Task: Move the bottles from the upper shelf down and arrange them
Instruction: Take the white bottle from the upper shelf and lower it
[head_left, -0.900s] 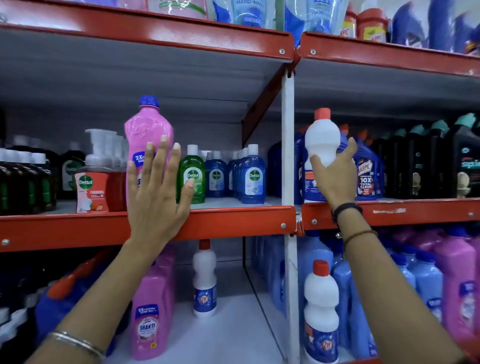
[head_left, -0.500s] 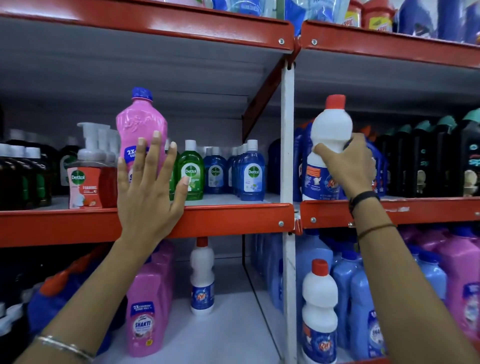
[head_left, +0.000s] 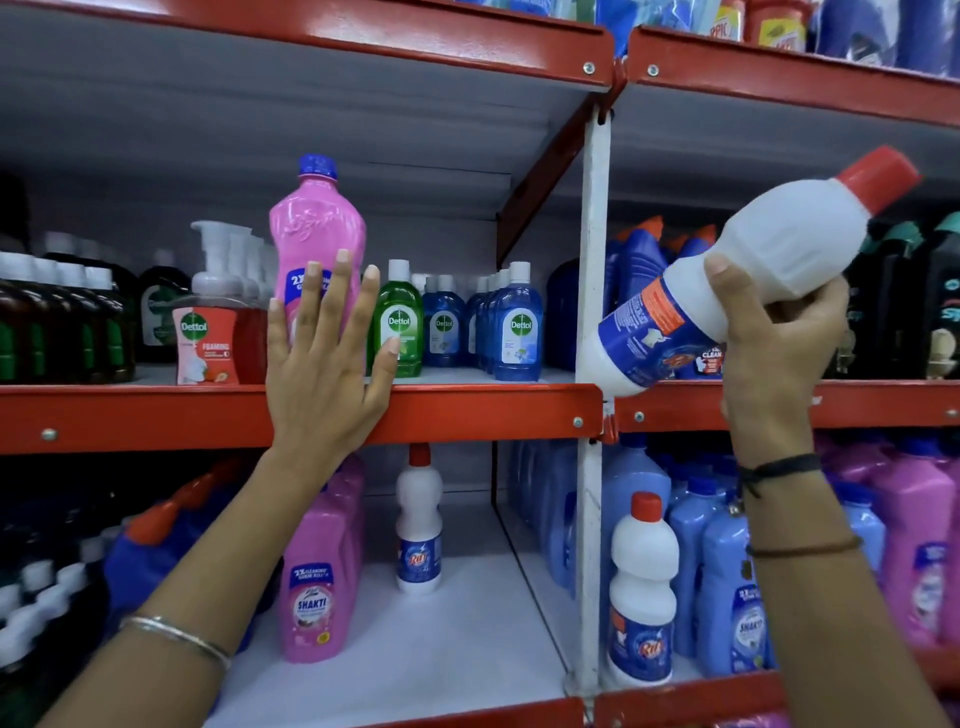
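My right hand (head_left: 776, 343) grips a white bottle with a red cap and blue label (head_left: 769, 260). The bottle is tilted, cap up to the right, its base just off the red edge of the middle shelf (head_left: 467, 410). My left hand (head_left: 324, 364) is flat with fingers spread, lying against the shelf edge and the front of a tall pink bottle with a blue cap (head_left: 317, 234) that stands upright there. On the lower shelf (head_left: 457, 639) stand two matching white bottles (head_left: 420, 525) (head_left: 641, 587) and a pink Shakti bottle (head_left: 317, 582).
Small green and blue Dettol bottles (head_left: 509, 322), a foaming pump pack (head_left: 208, 332) and dark bottles (head_left: 57, 322) fill the middle shelf. A white upright post (head_left: 592, 270) divides the bays. Blue (head_left: 706, 571) and pink bottles (head_left: 914, 545) crowd the lower right bay. More goods sit on the top shelf.
My right hand has lifted the white bottle off the middle shelf, pulled it out to the right and tilted it. My left hand stays against the pink bottle.
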